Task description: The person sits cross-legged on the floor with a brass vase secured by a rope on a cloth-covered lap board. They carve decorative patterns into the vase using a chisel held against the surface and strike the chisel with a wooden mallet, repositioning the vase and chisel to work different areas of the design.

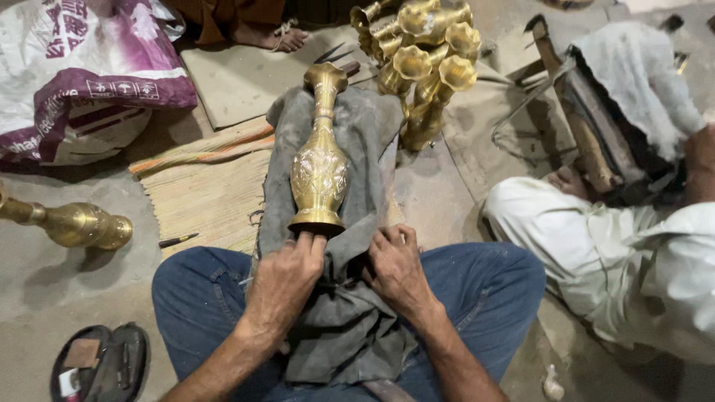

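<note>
An engraved brass vase lies on a grey cloth that runs from my lap out over the floor, neck pointing away from me. My left hand touches the rim of the vase's base with its fingertips. My right hand rests on the cloth just right of the base, fingers curled into the fabric. Neither hand lifts the vase. My legs in blue jeans are crossed under the cloth.
A cluster of brass vases stands behind. Another brass vase lies at left by a printed sack. A woven mat, a pen-like tool, an open tool pouch. A person in white sits right; another's foot behind.
</note>
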`<state>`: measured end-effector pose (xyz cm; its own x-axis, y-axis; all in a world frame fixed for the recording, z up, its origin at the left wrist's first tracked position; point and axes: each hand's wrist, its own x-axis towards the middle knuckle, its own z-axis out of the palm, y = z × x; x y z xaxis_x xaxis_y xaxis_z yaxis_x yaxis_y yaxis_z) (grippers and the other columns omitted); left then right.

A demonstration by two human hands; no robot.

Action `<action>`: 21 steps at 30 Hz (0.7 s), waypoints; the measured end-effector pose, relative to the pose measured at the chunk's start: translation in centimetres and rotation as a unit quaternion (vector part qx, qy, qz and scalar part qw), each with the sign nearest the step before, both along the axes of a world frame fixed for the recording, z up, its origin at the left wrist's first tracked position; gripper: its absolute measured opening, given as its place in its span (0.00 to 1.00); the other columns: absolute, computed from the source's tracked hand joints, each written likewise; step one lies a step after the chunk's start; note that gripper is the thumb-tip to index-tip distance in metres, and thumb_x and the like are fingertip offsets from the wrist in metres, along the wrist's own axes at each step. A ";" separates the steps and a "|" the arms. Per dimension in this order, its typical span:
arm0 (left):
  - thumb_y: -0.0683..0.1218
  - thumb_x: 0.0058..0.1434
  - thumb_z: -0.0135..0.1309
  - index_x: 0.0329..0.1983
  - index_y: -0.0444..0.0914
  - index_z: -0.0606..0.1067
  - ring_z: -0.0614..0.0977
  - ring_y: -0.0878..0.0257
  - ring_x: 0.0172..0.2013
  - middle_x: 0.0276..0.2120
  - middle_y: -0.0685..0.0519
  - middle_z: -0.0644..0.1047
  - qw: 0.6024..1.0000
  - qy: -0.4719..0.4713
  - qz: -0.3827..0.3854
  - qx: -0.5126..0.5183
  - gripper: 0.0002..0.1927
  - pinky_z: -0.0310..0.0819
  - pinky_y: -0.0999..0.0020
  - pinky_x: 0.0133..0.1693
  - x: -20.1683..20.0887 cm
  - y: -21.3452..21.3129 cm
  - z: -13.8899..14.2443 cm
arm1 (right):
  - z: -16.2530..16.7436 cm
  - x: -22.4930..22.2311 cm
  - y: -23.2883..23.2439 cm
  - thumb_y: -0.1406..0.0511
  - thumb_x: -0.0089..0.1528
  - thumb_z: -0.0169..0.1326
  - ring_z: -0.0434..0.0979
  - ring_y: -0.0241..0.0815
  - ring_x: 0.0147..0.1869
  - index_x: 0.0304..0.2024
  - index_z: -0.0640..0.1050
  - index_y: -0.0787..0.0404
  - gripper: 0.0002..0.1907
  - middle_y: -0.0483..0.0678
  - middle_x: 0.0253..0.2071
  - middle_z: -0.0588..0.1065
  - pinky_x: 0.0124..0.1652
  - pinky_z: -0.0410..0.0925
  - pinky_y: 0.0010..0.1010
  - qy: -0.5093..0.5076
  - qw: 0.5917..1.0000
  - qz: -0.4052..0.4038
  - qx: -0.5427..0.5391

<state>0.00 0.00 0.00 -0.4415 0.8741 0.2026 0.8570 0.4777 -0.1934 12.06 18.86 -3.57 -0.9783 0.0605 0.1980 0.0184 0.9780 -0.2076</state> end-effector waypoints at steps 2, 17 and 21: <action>0.42 0.56 0.56 0.39 0.41 0.74 0.83 0.65 0.32 0.33 0.55 0.75 0.999 -0.032 0.008 0.031 0.07 0.79 0.72 0.27 0.9 -0.9 0.7 | 0.5 0.1 -0.5 0.64 0.51 0.63 0.68 0.54 0.59 0.50 0.76 0.69 0.26 0.55 0.52 0.74 0.60 0.58 0.50 0.065 0.998 0.016 0.003; 0.44 0.54 0.53 0.41 0.39 0.76 0.81 0.62 0.28 0.34 0.53 0.75 0.997 -0.027 -0.021 0.071 0.11 0.77 0.69 0.25 0.6 -1.3 0.4 | 0.7 0.3 -0.5 0.66 0.50 0.64 0.69 0.58 0.57 0.45 0.75 0.69 0.22 0.57 0.52 0.72 0.57 0.60 0.51 0.136 0.989 0.030 -0.051; 0.43 0.57 0.54 0.41 0.39 0.76 0.80 0.63 0.27 0.32 0.54 0.74 0.997 -0.016 -0.051 0.063 0.09 0.77 0.68 0.27 -0.8 -1.1 0.1 | 0.9 0.0 -0.4 0.67 0.51 0.64 0.68 0.58 0.57 0.46 0.75 0.68 0.22 0.56 0.52 0.72 0.57 0.60 0.49 0.151 0.987 0.033 -0.052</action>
